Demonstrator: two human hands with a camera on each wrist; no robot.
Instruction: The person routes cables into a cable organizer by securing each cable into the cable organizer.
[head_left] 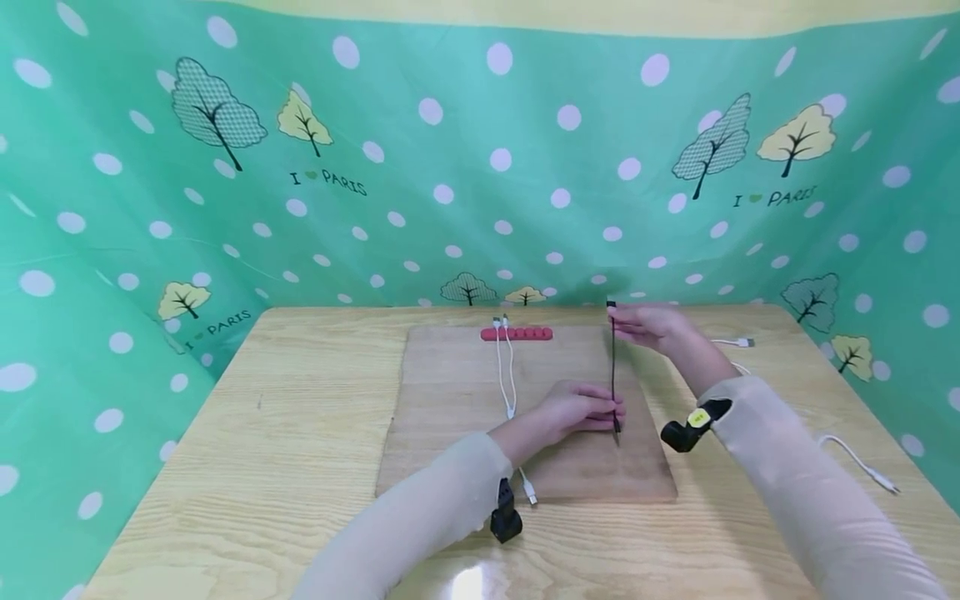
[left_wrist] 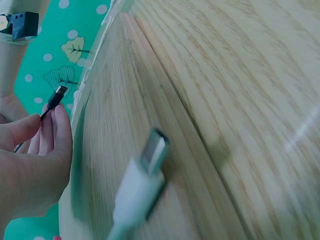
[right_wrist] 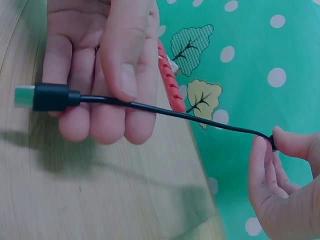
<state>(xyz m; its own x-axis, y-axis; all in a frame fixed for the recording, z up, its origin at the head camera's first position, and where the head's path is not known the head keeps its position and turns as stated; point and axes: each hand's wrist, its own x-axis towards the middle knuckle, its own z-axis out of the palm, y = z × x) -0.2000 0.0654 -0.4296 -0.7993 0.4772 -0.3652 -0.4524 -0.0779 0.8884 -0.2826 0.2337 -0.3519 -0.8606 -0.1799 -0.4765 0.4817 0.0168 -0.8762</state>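
Observation:
A short black cable is stretched between my two hands above the wooden board. My right hand pinches it near its wider USB plug, thumb pressing the cord against the fingers. Nearer to me, my left hand pinches the other end, just behind the small metal-tipped plug. A red cable holder with several slots lies at the board's back edge. White cables run from its left part toward me, passing under my left forearm. One white plug shows close up in the left wrist view.
The wooden board lies on a light wood table. More white cables lie on the table's right side, one with its plug toward the back, another nearer. A green dotted curtain hangs behind and around the table.

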